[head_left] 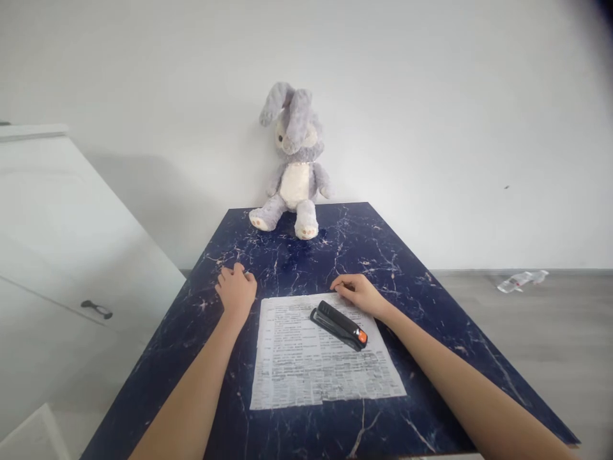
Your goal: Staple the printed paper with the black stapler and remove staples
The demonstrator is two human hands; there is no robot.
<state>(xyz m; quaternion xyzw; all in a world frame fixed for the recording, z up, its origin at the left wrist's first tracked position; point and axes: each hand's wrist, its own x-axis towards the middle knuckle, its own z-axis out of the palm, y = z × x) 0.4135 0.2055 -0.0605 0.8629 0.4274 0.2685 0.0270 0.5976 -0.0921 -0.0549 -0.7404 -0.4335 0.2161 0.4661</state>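
A white wall [454, 128] backs a dark blue, marbled surface [397, 255], with a pale cabinet [62, 223] to the left and grey floor [550, 338] to the right. At the far end a grey plush rabbit [294, 182] sits upright. Nearer lies a sheet of printed paper [292, 364], edges uneven; on its right half rests a black stapler [338, 326] with an orange patch. The left hand [237, 291] and right hand [360, 294] flank the paper's far edge, fingers loosely bent, gripping nothing visible.
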